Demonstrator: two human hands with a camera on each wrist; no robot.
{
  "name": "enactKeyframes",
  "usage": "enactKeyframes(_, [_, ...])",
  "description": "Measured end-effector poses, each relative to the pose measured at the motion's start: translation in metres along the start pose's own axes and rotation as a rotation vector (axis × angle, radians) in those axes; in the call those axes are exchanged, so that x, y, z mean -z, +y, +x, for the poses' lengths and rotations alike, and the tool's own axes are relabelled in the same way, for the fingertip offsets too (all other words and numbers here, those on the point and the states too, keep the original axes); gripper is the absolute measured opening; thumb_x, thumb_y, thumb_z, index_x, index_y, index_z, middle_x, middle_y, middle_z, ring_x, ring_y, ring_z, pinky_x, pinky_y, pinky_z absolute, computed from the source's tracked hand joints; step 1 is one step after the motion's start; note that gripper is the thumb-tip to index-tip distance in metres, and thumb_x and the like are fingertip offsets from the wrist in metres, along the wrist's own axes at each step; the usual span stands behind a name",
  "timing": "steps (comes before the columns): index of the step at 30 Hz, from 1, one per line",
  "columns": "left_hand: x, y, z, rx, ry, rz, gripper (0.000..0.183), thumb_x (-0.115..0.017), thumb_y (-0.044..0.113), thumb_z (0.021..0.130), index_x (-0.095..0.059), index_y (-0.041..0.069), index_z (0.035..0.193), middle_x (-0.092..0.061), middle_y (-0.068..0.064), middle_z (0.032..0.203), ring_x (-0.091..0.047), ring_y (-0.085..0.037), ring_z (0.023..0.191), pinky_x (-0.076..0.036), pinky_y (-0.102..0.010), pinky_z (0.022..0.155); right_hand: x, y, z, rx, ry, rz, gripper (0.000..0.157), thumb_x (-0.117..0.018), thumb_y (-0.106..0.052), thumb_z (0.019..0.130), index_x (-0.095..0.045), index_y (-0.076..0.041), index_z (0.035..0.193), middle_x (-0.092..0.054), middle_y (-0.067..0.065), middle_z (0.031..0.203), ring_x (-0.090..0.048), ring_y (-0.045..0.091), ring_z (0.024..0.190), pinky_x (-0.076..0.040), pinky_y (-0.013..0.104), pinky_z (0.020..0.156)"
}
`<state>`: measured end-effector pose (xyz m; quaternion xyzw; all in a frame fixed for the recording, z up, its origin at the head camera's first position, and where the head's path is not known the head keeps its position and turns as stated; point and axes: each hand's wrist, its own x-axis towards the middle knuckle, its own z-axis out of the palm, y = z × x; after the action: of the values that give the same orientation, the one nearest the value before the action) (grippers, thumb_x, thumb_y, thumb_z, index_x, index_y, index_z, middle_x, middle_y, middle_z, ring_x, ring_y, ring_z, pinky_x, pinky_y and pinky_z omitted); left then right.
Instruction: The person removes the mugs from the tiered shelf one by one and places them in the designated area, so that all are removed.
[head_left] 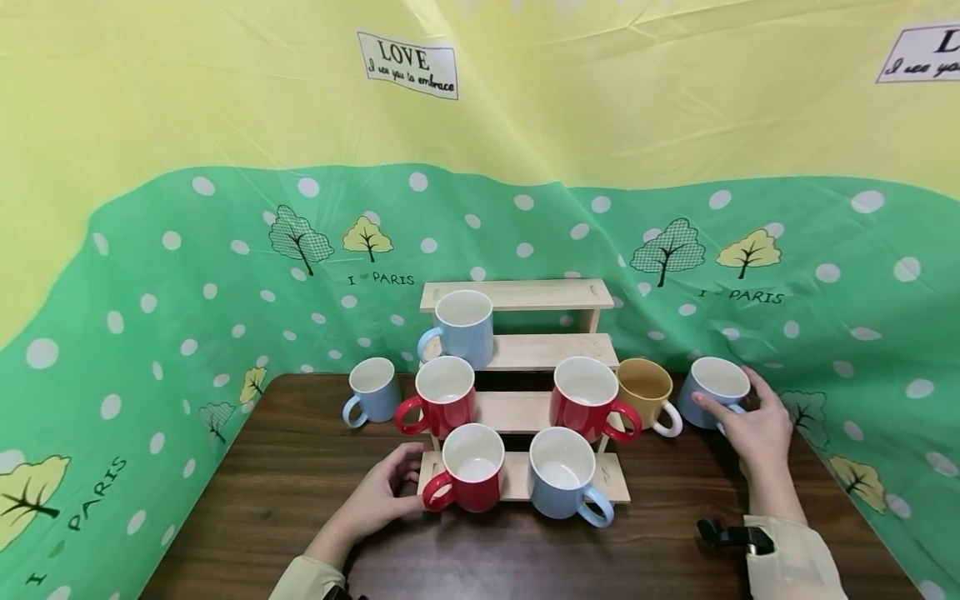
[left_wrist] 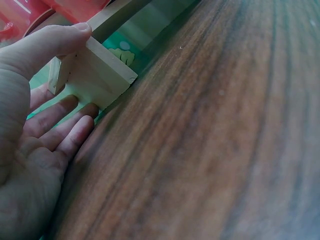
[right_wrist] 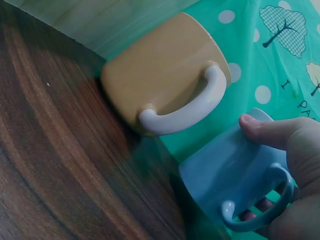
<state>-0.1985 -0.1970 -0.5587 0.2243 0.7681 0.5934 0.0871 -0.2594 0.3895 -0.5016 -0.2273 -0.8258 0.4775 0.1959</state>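
Note:
On the right side of the table, my right hand [head_left: 761,429] holds a light blue mug [right_wrist: 232,167] by its body. The thumb lies on the near side and the other fingers reach behind, past the handle. My left hand [head_left: 384,492] grips the left end of a stepped wooden rack [head_left: 517,294] at its lowest board, with the thumb along the edge and fingertips against the side panel [left_wrist: 95,75]. Close to that thumb, a red mug [head_left: 472,467] sits on the lowest step. A tan mug [right_wrist: 160,70] with a white handle stands between the rack and the held mug.
A blue mug [head_left: 562,473] shares the lowest step. Above are two red mugs, left [head_left: 447,404] and right [head_left: 577,404], and a blue mug [head_left: 468,333] higher up. Another blue mug [head_left: 375,392] stands left of the rack. A patterned cloth [head_left: 225,275] hangs behind the dark table [head_left: 247,508].

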Motion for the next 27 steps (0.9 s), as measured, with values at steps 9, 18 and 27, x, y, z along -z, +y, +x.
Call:
enactKeyframes(9, [0.001, 0.001, 0.001, -0.002, 0.002, -0.009, 0.070, -0.087, 0.011, 0.093, -0.050, -0.002, 0.151, -0.069, -0.020, 0.131, -0.070, -0.023, 0.112, -0.055, -0.027, 0.100, 0.002, 0.004, 0.005, 0.009, -0.052, -0.036, 0.103, -0.091, -0.039, 0.090, -0.035, -0.016, 0.172, -0.042, 0.024, 0.168, -0.046, 0.045, 0.148, -0.041, 0.061, 0.116])
enactKeyframes(18, [0.000, 0.002, -0.001, 0.014, 0.002, -0.003, 0.071, -0.087, 0.013, 0.093, -0.050, 0.000, 0.151, -0.070, -0.020, 0.131, -0.070, -0.026, 0.112, -0.055, -0.028, 0.101, 0.004, 0.011, 0.005, 0.003, -0.110, -0.041, 0.105, -0.090, -0.043, 0.091, -0.031, -0.017, 0.174, -0.040, 0.026, 0.170, -0.044, 0.046, 0.150, -0.050, 0.041, 0.104])
enactKeyframes(27, [-0.001, 0.002, -0.001, 0.028, 0.010, 0.013, 0.071, -0.088, 0.014, 0.092, -0.050, 0.000, 0.151, -0.070, -0.018, 0.131, -0.070, -0.026, 0.112, -0.055, -0.027, 0.100, 0.011, 0.015, 0.008, -0.007, -0.223, -0.002, 0.112, -0.087, -0.047, 0.094, -0.017, -0.018, 0.177, -0.026, 0.024, 0.177, -0.034, 0.048, 0.158, -0.050, 0.027, 0.091])
